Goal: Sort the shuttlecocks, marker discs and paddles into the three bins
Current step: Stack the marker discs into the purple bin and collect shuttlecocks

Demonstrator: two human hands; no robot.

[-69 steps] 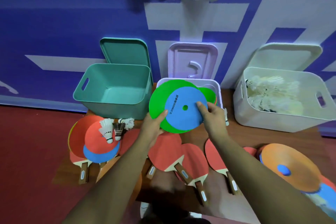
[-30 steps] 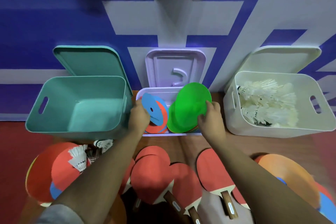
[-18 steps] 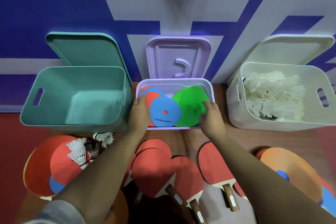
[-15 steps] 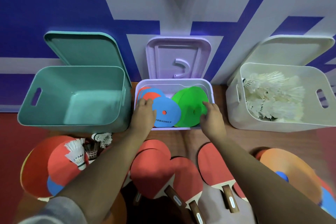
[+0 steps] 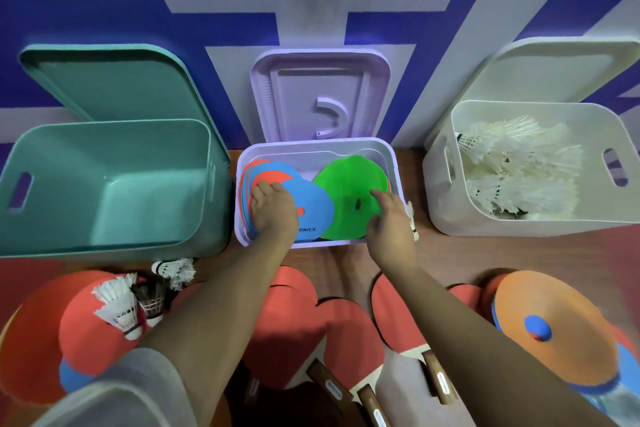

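The lilac middle bin [image 5: 397, 163] holds several marker discs. My left hand [image 5: 273, 213] lies with loose fingers on a blue disc [image 5: 313, 210] and the orange ones beside it. My right hand [image 5: 391, 222] rests with spread fingers on a green disc [image 5: 346, 189]. Neither hand grips anything. The teal bin [image 5: 104, 184] on the left is empty. The white bin [image 5: 446, 204] on the right is full of shuttlecocks [image 5: 519, 180]. Red paddles [image 5: 346, 333] lie under my forearms. Loose shuttlecocks [image 5: 116, 305] sit on orange discs [image 5: 31, 340] at the lower left.
All three lids lean open against the blue-and-white wall: teal [image 5: 104, 80], lilac [image 5: 318, 94], white [image 5: 561, 73]. An orange disc [image 5: 561, 350] over a blue one lies at the lower right. One shuttlecock [image 5: 412, 218] lies between the lilac and white bins.
Both hands carried the blue and green discs down into the lilac bin and let them go. The hands now rest flat on them, and the view has tilted lower and closer.
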